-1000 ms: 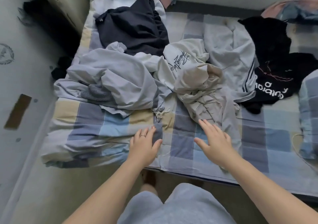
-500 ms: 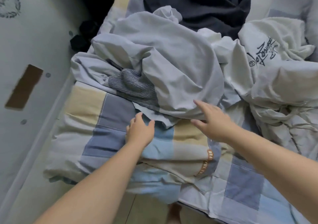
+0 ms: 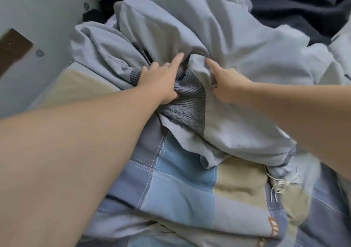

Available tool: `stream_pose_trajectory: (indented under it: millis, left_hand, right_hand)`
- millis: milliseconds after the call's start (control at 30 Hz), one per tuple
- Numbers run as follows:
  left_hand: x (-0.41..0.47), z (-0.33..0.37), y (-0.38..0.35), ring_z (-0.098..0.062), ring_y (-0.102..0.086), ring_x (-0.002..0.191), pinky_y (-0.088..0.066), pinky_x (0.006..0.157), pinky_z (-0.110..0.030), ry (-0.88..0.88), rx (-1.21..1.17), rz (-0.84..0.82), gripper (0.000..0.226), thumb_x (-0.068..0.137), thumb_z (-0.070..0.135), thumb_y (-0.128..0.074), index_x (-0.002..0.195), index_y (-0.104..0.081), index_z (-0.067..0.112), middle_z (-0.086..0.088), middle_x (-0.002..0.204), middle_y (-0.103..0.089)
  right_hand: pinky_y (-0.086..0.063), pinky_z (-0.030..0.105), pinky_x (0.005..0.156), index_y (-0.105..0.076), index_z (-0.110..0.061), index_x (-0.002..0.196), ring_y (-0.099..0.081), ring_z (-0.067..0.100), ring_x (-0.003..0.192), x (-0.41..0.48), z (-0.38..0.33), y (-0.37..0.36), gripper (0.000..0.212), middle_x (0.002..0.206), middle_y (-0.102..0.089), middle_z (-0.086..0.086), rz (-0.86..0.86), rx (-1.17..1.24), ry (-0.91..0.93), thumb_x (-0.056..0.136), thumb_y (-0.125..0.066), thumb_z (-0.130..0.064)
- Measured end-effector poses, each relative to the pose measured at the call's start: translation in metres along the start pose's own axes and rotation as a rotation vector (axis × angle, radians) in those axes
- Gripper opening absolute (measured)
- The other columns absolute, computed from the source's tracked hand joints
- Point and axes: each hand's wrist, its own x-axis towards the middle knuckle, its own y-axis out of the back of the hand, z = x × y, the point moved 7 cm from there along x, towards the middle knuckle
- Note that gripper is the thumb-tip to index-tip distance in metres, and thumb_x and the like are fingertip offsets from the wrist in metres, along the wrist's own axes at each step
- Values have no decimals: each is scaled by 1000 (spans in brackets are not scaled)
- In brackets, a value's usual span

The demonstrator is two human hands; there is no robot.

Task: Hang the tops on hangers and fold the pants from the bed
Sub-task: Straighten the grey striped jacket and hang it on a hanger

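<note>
Pale blue garment is heaped on the checked bed cover, bulk running up and away from both hands: left hand pinches its ribbed band, right hand just beside pokes the fold, grip honestly unclear.

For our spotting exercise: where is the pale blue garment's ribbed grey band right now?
Head view, centre: the ribbed grey band lies between the hands, gripped by the left hand, with the right hand just beside it.
</note>
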Motion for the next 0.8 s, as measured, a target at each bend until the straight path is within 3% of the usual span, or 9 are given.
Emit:
stream_pose_trajectory:
  millis: [100,233,433,533,667,733,800]
  left_hand:
    - [-9,0,-4,-33,-47,132,-34,107,-50,-13,-35,-106,68,89,27,-60,149,-32,43,1,147,-51]
    - [-60,18,-17,-29,-53,126,-33,102,-45,-31,-58,-232,57,85,23,-50,137,-51,45,3,138,-57]
    - [-199,60,-53,-27,-57,119,-34,93,-42,-76,-155,-439,55,79,25,-52,130,-55,45,4,131,-61]
    - [-266,83,-62,-29,-58,116,-35,92,-41,-67,-191,-471,46,81,21,-55,123,-56,39,4,125,-60]
    - [-306,101,-65,-27,-60,110,-37,86,-39,-60,-292,-628,36,82,21,-53,113,-59,39,6,121,-63]
    - [-313,104,-66,-26,-58,110,-39,84,-37,-69,-305,-739,27,83,31,-57,109,-58,41,5,122,-64]
    - [-306,100,-57,-25,-49,122,-40,96,-41,-27,-352,-744,39,81,52,-62,119,-59,43,6,129,-59]
  right_hand:
    - [-47,37,81,-51,-22,135,-60,39,107,-20,-3,-8,42,123,-65,17,-40,36,29,93,-49,-15]
    - [-42,36,75,-54,-26,129,-60,37,103,-77,-2,-38,35,118,-67,15,-145,60,47,95,-47,-19]
    - [-36,33,70,-51,-36,132,-62,36,104,-210,10,-96,35,117,-69,10,-365,97,0,97,-55,-37]
    - [-42,34,74,-47,-43,142,-62,36,108,-271,14,-107,49,121,-69,8,-411,159,-55,96,-52,-28]
    - [-35,27,72,-44,-44,145,-61,29,108,-323,17,-117,59,123,-69,4,-491,234,-127,93,-49,-17]
    - [-42,28,74,-42,-45,145,-62,27,104,-335,19,-120,58,121,-69,2,-567,221,-149,93,-50,-20]
    - [-55,31,75,-45,-43,142,-66,22,89,-337,19,-117,56,110,-71,-1,-642,346,-202,91,-54,-22]
